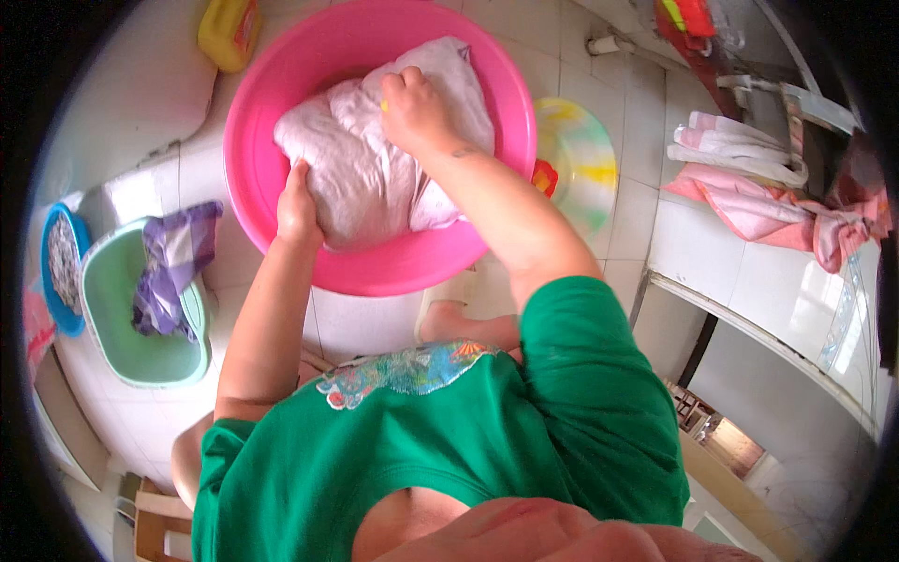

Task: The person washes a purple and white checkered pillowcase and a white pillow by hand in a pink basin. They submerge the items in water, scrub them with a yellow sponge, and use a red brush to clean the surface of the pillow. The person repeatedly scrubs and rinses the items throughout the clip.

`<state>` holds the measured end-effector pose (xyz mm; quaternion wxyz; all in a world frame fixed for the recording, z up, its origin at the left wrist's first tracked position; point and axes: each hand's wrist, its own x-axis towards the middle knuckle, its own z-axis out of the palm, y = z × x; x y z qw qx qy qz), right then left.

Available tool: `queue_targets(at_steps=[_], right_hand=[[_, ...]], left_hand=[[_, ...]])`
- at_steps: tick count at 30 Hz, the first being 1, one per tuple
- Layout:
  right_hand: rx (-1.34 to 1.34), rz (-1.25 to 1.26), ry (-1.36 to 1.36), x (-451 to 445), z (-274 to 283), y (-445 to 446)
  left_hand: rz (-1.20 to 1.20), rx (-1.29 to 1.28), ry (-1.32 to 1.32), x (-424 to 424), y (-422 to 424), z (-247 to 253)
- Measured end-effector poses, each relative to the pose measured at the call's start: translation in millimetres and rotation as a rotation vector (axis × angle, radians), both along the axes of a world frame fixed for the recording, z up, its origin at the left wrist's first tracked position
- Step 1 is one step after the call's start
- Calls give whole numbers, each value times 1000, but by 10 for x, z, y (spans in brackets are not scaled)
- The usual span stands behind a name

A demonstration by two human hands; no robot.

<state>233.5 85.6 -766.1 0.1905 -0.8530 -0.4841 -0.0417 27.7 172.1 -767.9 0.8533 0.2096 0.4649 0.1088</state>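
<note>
A wet, pale pinkish-white padded cloth bundle (362, 175), perhaps a pillow, lies in a large pink plastic basin (379, 270). My left hand (298, 211) holds the bundle's near left edge, thumb on top and the other fingers hidden. On its upper middle rests my right hand (416, 112), curled into a fist. A bit of a small yellow thing (384, 105) shows at its fingers; the rest is covered, so I cannot tell what it is. Creases run across the cloth between the two hands.
Left stands a pale green tub (116, 323) with a purple-and-white cloth (168, 274) over its rim, beside a blue basin (74, 319). A yellow plastic jug (228, 35) is at upper left. Right are a multicoloured basin (586, 168) and pink towels (744, 211) on a tiled ledge (716, 256).
</note>
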Motion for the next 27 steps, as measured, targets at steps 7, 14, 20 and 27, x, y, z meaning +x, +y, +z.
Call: queue_targets(at_steps=[7, 14, 20, 27], right_hand=[[-27, -227, 71, 857, 893, -1116], [-550, -782, 454, 1106, 144, -2705], [-658, -658, 541, 793, -863, -3311], [-717, -725, 519, 1241, -559, -2728]], left_hand=[[-208, 400, 226, -139, 227, -22], [-251, 418, 145, -283, 629, -100], [-147, 122, 102, -242, 575, 53], [-203, 258, 157, -321, 590, -44]])
